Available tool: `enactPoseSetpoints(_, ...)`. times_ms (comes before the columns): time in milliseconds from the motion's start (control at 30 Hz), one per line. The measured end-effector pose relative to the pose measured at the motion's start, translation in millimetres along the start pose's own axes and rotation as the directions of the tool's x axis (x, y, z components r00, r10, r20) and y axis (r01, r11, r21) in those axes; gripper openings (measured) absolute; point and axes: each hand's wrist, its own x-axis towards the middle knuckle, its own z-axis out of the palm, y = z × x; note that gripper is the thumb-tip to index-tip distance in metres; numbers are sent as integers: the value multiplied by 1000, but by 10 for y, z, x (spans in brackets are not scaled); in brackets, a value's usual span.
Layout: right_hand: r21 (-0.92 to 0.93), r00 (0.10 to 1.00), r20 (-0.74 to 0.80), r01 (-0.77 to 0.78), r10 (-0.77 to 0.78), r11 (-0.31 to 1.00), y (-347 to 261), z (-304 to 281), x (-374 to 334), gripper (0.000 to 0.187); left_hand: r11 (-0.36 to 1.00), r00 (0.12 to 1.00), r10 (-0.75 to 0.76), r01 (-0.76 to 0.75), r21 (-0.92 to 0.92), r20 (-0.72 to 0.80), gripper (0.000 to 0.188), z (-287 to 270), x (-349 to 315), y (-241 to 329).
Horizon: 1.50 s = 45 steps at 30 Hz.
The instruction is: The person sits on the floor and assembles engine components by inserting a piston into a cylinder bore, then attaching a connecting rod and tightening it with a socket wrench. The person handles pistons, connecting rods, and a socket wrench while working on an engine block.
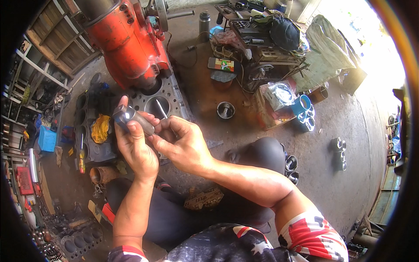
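Note:
My left hand (139, 150) is wrapped round a short steel cylinder (142, 122), its thumb along the side. A wider, shiny faceted end of the cylinder points up and left. Close against the cylinder's lower end, my right hand (187, 142) pinches a slim metal rod (162, 108) that sticks up between its fingers. The rod's lower part is hidden in the fingers, so I cannot tell its exact kind. Just beyond both hands lies an engine block (176, 98) with round bores. A large red machine (131, 48) stands on it.
A yellow cloth (101, 129) lies on a dark block at the left, beside a screwdriver (82, 161). A metal cup (225, 110) stands on the floor, near a phone (224, 65). Boxes, a blue cylinder (301, 105) and a tool-laden table are at the right. Several pistons (291, 163) sit by my knee.

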Motion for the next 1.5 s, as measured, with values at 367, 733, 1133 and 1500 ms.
enactPoseSetpoints(367,-42,999,46,-23,25,999,-10,-31,-2,18,999,1000,-22,22,-27,-14,66,3,-4,14)
enactPoseSetpoints(733,2,1000,18,18,-18,1000,-19,-9,3,17,999,1000,-7,7,-35,1,66,2,5,11)
enactPoseSetpoints(1133,-13,997,50,-62,62,998,-40,-21,3,19,995,999,-41,44,-92,26,65,-7,35,35)
enactPoseSetpoints(1500,223,955,239,-231,177,947,-414,-99,-68,21,836,947,-176,289,-467,270,67,-353,339,98)
